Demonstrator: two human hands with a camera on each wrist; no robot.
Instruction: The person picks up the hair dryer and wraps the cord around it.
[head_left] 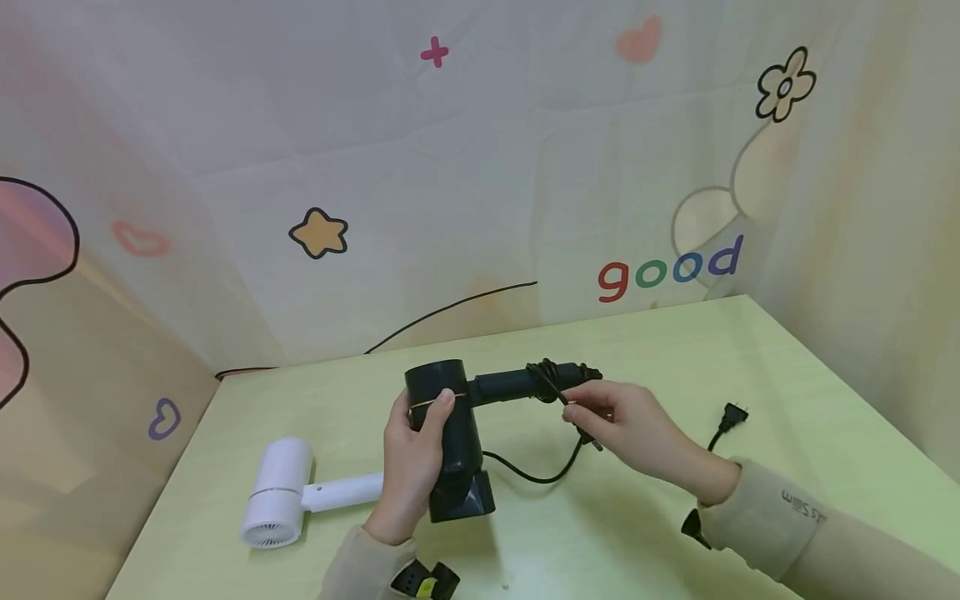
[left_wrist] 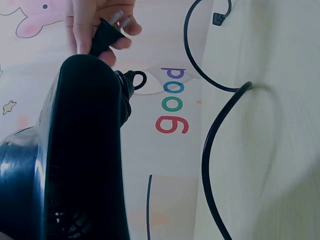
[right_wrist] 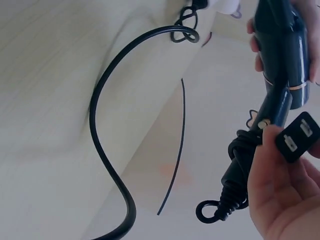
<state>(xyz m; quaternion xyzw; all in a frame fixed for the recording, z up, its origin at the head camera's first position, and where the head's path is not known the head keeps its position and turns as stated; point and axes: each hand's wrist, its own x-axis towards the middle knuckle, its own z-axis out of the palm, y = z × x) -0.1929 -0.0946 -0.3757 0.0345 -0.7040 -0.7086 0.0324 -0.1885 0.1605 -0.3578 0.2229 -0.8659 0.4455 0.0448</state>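
A black hair dryer (head_left: 459, 442) is held up above the table by my left hand (head_left: 416, 462), which grips its barrel with the thumb on the near side. Its handle (head_left: 506, 386) points right, and a black cord (head_left: 547, 379) is wound round the handle's end. Beside that end, my right hand (head_left: 630, 425) pinches a two-pin black plug (right_wrist: 298, 137) between thumb and fingers. The plug's prongs (left_wrist: 119, 19) also show in the left wrist view. A white hair dryer (head_left: 277, 492) lies on the table at the left, its handle end hidden behind my left hand.
Another black cord (head_left: 536, 481) loops across the pale green table (head_left: 315, 417) under the hands. A second plug (head_left: 733, 414) lies at the right. Behind the table hangs a printed curtain (head_left: 480, 183) with a star and the word "good".
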